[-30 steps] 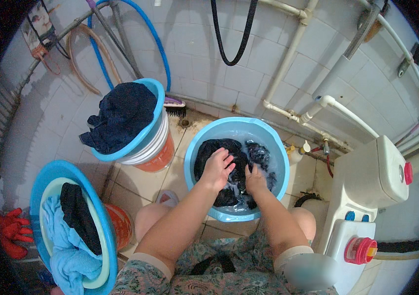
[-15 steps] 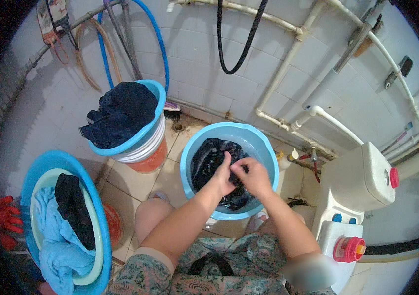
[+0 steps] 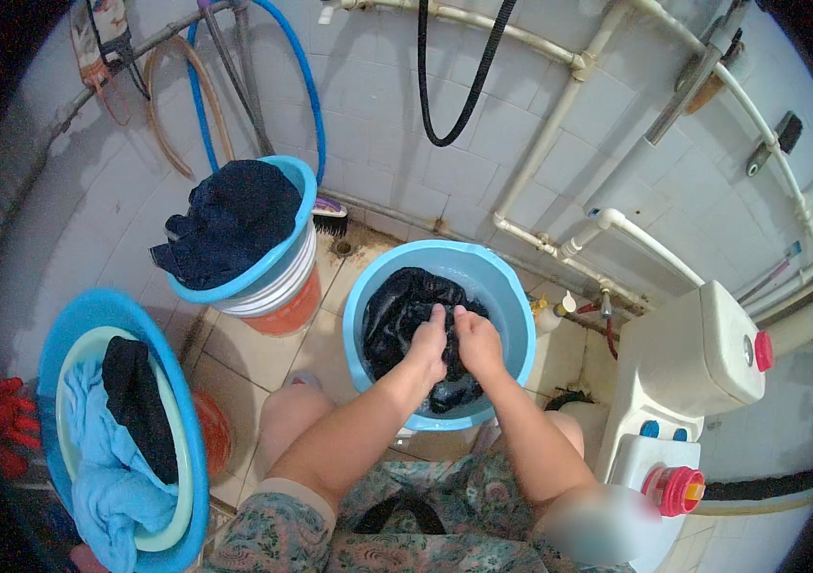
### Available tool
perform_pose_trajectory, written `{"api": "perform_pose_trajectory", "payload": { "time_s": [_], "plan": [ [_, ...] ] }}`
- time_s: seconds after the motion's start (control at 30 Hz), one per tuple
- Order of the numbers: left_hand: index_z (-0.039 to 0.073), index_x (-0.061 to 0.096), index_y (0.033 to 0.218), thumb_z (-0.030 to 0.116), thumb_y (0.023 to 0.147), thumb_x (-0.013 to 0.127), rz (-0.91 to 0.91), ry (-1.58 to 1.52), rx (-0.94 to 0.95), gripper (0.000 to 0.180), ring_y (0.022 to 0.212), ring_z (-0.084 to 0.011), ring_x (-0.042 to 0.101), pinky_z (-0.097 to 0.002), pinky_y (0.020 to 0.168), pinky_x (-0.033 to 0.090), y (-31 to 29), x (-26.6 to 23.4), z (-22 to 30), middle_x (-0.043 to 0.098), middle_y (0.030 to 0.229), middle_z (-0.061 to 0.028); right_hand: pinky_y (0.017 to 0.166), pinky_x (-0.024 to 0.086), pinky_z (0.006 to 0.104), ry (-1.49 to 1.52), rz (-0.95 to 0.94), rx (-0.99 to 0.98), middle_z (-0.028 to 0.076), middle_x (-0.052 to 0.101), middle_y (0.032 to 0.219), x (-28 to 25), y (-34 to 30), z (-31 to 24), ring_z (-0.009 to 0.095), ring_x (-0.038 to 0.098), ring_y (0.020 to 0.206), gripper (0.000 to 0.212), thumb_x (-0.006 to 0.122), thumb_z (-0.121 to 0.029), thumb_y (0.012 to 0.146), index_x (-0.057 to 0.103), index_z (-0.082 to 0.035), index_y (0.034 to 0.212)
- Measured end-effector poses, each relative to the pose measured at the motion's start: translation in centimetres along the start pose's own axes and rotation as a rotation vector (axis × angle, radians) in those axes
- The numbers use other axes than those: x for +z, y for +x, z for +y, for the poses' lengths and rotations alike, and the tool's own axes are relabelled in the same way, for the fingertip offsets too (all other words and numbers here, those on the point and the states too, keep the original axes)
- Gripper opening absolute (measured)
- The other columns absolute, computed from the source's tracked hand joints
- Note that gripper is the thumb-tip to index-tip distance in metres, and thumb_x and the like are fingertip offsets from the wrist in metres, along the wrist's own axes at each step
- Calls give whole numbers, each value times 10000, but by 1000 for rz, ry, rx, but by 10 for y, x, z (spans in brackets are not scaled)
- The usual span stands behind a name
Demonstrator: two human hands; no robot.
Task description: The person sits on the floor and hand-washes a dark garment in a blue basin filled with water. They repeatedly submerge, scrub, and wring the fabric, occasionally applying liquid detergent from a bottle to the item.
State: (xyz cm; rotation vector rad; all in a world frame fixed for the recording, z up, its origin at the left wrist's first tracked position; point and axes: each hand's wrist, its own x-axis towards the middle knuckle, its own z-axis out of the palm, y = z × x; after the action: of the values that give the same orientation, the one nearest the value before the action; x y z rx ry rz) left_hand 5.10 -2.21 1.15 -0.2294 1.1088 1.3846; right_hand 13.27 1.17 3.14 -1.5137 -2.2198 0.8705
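Left grip (image 3: 429, 346) curled | right grip (image 3: 479, 344) curled | both clutching black cloth (image 3: 393, 315)

Bare left hand (image 3: 429, 346): curled from open.
Bare right hand (image 3: 479, 344): moved closer beside it.
Wet black cloth (image 3: 395, 310): bunched leftward.

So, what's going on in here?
A person is working bare-handed in a blue basin with water in it. The left hand and right hand, close together with thumbs up, hold dark wet cloth. Off to the left, a dark blue garment is heaped in another basin, and a light-blue towel and a black cloth lie in a pale basin.
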Motion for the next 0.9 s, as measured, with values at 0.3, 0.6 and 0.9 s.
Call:
{"api": "perform_pose_trajectory", "payload": {
  "time_s": [0.3,0.6,0.9],
  "plan": [
    [-22,675,754,364,697,719,109,1824,1352,393,962,-310,493,-418,897,356,-40,-13,62,547,1058,-132,1071,272,378,230,-268,-150,234,339,1350,24,26,88,352,331,1275,987,765,-120,646,147,21,1402],
    [3,560,1077,276,875,605,-452,592,677,342,920,-212,618,-334,824,478,-46,-9,92,641,1004,-112,1085,252,356,454,-481,-242,147,372,1358,26,20,37,278,347,1268,1066,853,-253,571,206,-17,1384],
    [18,566,1095,363,894,562,-768,-234,317,400,984,-214,599,-375,874,481,-56,-9,101,621,1067,-96,933,412,340,678,-358,63,149,598,1108,44,4,29,256,554,1047,629,791,-194,648,520,25,1171]
  ]
}}
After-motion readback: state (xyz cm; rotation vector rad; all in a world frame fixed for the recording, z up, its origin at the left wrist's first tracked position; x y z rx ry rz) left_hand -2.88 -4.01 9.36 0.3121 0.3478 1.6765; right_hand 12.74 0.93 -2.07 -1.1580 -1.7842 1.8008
